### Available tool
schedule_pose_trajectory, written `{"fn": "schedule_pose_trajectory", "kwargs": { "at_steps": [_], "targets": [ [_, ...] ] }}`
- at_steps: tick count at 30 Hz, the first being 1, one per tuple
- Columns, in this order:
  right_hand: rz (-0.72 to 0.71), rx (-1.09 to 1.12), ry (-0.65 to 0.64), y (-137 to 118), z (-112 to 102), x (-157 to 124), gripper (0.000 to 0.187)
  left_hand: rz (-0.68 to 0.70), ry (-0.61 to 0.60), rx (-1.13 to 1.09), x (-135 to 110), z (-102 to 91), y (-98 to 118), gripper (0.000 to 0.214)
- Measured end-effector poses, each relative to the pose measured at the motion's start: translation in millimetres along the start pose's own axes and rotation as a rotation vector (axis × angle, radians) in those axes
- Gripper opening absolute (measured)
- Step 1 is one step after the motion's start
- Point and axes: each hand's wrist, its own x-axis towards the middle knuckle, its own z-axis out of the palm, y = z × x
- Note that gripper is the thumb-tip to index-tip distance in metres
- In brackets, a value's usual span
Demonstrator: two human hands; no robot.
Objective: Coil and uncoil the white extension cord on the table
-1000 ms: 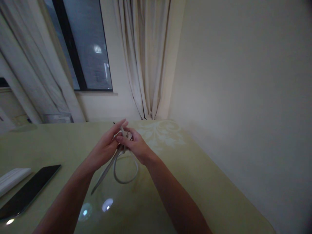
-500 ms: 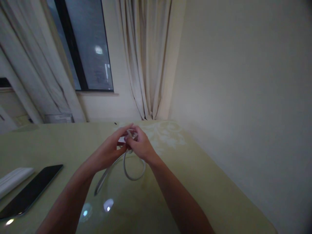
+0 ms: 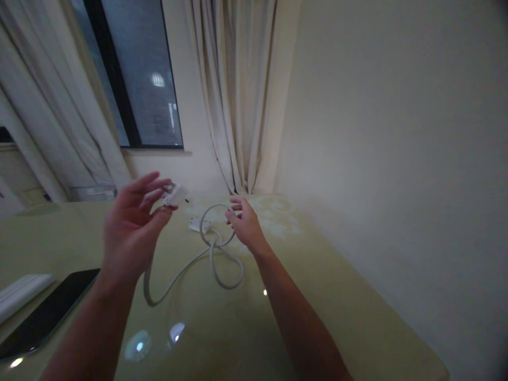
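Observation:
My left hand (image 3: 133,222) is raised over the table and pinches a white plug (image 3: 173,195) between thumb and fingers. From behind that hand a grey-white cable (image 3: 180,272) droops to the table and runs into a loose knot of loops near the middle. My right hand (image 3: 245,225) is at the upper loop's right side, its fingers curled around the cable there. Just left of that loop lies a small white socket block (image 3: 195,224) with dark holes, partly crossed by the cable.
A black phone-like slab (image 3: 51,312) and a long white object (image 3: 24,293) lie at the left on the pale green table (image 3: 222,338). A tiny dark piece (image 3: 187,200) is near the far edge. A wall (image 3: 377,185) borders the right side; curtains (image 3: 234,95) hang behind.
My hands were together and have parted. The left one moved left and up with the plug, while the right stayed near the cable loop. The socket block now shows on the table.

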Motion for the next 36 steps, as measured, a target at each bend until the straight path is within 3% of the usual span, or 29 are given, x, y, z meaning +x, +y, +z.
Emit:
{"fn": "schedule_pose_trajectory", "kwargs": {
  "at_steps": [2, 7, 12, 15, 18, 22, 24, 30, 36],
  "targets": [
    [-0.013, -0.011, -0.019, -1, -1, -1, 0.035, 0.057, 0.125, -0.005, 0, 2.2, 4, 0.050],
    [-0.017, 0.101, -0.101, -7, 0, -3, 0.031, -0.001, 0.060, 0.004, -1, 5.6, -6, 0.049],
    [-0.107, 0.052, 0.078, -8, -11, 5, 0.020, -0.068, 0.101, 0.072, 0, 4.1, -17, 0.043],
    [-0.094, 0.221, 0.012, -15, -21, 8, 0.025, -0.109, 0.090, 0.134, 2, -0.1, -24, 0.038],
    [-0.115, 0.371, 0.009, -26, -26, 6, 0.029, -0.199, -0.015, 0.203, 3, -5.9, -43, 0.042],
    [-0.146, 0.528, 0.173, -40, -29, 0, 0.025, -0.274, -0.350, 0.308, -3, -9.4, -78, 0.037],
    [-0.140, 0.599, 0.230, -45, -32, 0, 0.023, -0.264, -0.432, 0.363, -7, -7.5, -94, 0.036],
    [-0.084, 0.786, 0.401, -51, -45, 3, 0.025, -0.117, -0.419, 0.505, -23, 10.5, -120, 0.043],
    [-0.067, 0.917, 0.419, -53, -51, 3, 0.027, -0.105, -0.474, 0.405, -39, 34.2, -118, 0.040]
  ]
}}
